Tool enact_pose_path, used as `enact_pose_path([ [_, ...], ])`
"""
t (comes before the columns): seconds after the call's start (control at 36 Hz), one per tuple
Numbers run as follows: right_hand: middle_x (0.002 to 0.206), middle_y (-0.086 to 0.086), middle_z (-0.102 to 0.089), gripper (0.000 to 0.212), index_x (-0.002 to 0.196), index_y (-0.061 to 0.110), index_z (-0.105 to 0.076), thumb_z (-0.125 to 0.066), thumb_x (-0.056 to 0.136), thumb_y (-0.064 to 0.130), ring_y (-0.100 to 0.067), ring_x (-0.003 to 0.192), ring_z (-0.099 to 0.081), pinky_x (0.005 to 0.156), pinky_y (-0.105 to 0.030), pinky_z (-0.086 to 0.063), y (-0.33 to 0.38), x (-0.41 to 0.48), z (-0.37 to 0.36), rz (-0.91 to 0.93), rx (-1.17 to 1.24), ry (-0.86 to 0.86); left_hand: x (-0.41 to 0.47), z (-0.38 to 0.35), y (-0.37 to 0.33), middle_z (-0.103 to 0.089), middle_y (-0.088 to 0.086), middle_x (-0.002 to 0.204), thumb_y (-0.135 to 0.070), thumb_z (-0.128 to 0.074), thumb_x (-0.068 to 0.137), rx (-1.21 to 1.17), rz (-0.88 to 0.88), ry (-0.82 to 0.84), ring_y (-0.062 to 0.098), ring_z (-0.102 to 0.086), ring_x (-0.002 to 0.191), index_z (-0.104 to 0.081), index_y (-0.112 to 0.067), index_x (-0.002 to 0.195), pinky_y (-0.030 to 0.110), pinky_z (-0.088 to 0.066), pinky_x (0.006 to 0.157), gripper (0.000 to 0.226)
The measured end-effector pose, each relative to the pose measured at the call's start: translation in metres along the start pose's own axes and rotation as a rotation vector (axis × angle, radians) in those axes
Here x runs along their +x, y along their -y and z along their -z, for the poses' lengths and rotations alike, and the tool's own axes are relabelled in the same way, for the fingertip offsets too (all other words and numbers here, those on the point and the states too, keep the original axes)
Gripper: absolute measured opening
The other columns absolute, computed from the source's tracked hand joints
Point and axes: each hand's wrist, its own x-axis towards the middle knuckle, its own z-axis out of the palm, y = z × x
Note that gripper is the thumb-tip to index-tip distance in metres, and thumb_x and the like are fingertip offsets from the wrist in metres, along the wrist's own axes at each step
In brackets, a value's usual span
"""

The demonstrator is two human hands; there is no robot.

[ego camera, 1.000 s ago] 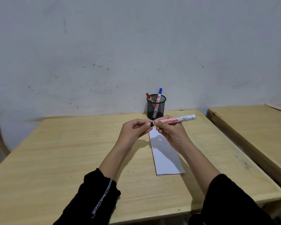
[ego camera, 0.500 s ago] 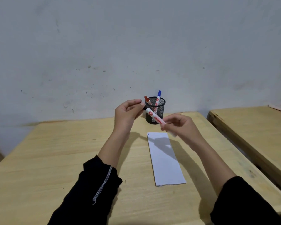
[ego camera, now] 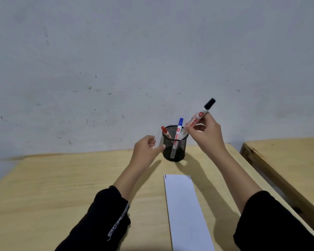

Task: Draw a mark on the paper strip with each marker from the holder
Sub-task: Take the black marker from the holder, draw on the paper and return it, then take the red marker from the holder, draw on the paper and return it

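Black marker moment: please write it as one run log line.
right hand: lowers capped black marker into mesh holder | left hand: free beside holder | holder: red, blue markers | paper strip: small mark at top-left corner

A pale wooden desk [ego camera: 62, 187] carries a black mesh holder [ego camera: 174, 151] at twelve o'clock and a white paper strip [ego camera: 185, 211] toward five.

Three markers are counted: two, red-capped [ego camera: 164, 130] and blue-capped [ego camera: 179, 126], inside the one mesh holder [ego camera: 174, 151]; one, black-capped [ego camera: 200, 115], above it. One paper strip [ego camera: 185, 211] is counted in front of the holder.
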Motion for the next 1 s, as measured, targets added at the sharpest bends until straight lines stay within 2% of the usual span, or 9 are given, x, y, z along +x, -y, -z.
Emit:
enact_pose_path([
  [0.08, 0.089, -0.003, -0.064, 0.018, 0.099, 0.008, -0.051, -0.061, 0.084, 0.005, 0.012, 0.068, -0.060, 0.061, -0.004, -0.046, -0.010, 0.016, -0.008, 0.015, -0.019, -0.004, 0.005, -0.015, 0.008, -0.056, 0.011, 0.127, -0.020, -0.079, 0.072, 0.033, 0.019, 0.067, 0.020, -0.054, 0.118, -0.049, -0.003, 0.130, 0.032, -0.043, 0.103, 0.067],
  [0.17, 0.086, 0.001, -0.059, 0.010, 0.098, 0.004, -0.050, -0.053, 0.090, 0.009, 0.000, 0.069, -0.063, 0.058, -0.004, -0.045, -0.020, 0.021, -0.016, 0.011, -0.109, 0.090, 0.009, -0.025, 0.010, -0.056, -0.003, 0.112, -0.016, -0.078, 0.073, 0.022, 0.005, 0.101, 0.010, -0.053, 0.106, -0.053, -0.012, 0.118, 0.019, -0.043, 0.089, 0.051],
  [0.22, 0.091, -0.006, -0.058, 0.009, 0.092, 0.005, -0.050, -0.051, 0.092, 0.014, -0.012, 0.075, -0.063, 0.069, -0.017, -0.051, -0.028, 0.021, -0.021, 0.015, -0.188, 0.153, 0.012, -0.032, 0.010, -0.055, -0.016, 0.097, -0.012, -0.077, 0.075, -0.042, -0.008, 0.146, 0.000, -0.054, 0.091, -0.050, -0.018, 0.105, 0.002, -0.041, 0.071, 0.040],
  [0.28, 0.094, -0.012, -0.060, 0.013, 0.089, 0.006, -0.053, -0.052, 0.091, 0.019, -0.023, 0.084, -0.061, 0.079, -0.038, -0.052, -0.034, 0.021, -0.022, 0.032, -0.277, 0.193, 0.015, -0.036, 0.013, -0.059, -0.016, 0.096, -0.012, -0.077, 0.074, -0.059, -0.044, 0.184, -0.007, -0.057, 0.089, -0.053, -0.017, 0.103, -0.002, -0.041, 0.066, 0.038],
  [0.36, 0.087, -0.012, -0.064, 0.015, 0.091, 0.005, -0.053, -0.057, 0.087, 0.019, -0.027, 0.082, -0.061, 0.077, -0.044, -0.052, -0.032, 0.022, -0.021, 0.028, -0.307, 0.247, 0.020, -0.040, 0.017, -0.062, 0.004, 0.116, -0.017, -0.080, 0.070, -0.096, -0.042, 0.163, 0.006, -0.064, 0.101, -0.056, -0.011, 0.113, 0.011, -0.049, 0.079, 0.050],
  [0.5, 0.080, -0.010, -0.065, 0.018, 0.093, 0.004, -0.053, -0.060, 0.081, 0.016, -0.027, 0.076, -0.061, 0.068, -0.035, -0.049, -0.027, 0.024, -0.023, 0.023, -0.384, 0.318, 0.026, -0.046, 0.022, -0.058, 0.011, 0.121, -0.019, -0.081, 0.068, -0.117, -0.049, 0.154, 0.020, -0.065, 0.106, -0.055, -0.018, 0.109, 0.030, -0.053, 0.089, 0.048],
  [0.78, 0.079, -0.010, -0.061, 0.019, 0.080, 0.006, -0.052, -0.061, 0.082, 0.023, -0.024, 0.071, -0.052, 0.059, -0.029, -0.039, -0.026, 0.025, -0.032, 0.002, -0.416, 0.356, 0.028, -0.048, 0.025, -0.056, 0.007, 0.121, -0.018, -0.078, 0.073, -0.124, -0.080, 0.146, 0.015, -0.062, 0.105, -0.051, -0.023, 0.108, 0.015, -0.050, 0.078, 0.045],
  [0.89, 0.084, -0.011, -0.062, 0.026, 0.085, 0.006, -0.050, -0.061, 0.080, 0.029, -0.027, 0.073, -0.054, 0.065, -0.035, -0.045, -0.026, 0.025, -0.035, -0.037, -0.413, 0.360, 0.030, -0.049, 0.028, -0.057, 0.007, 0.122, -0.019, -0.079, 0.073, -0.135, -0.077, 0.150, 0.018, -0.063, 0.107, -0.052, -0.023, 0.110, 0.028, -0.053, 0.089, 0.046],
  [1.0, 0.079, -0.006, -0.057, 0.023, 0.083, 0.009, -0.050, -0.061, 0.081, 0.029, -0.024, 0.071, -0.051, 0.062, -0.032, -0.040, -0.027, 0.028, -0.037, -0.053, -0.444, 0.371, 0.031, -0.049, 0.029, -0.057, 0.008, 0.122, -0.020, -0.079, 0.072, -0.158, -0.075, 0.158, 0.017, -0.064, 0.106, -0.053, -0.020, 0.114, 0.032, -0.053, 0.091, 0.049],
])
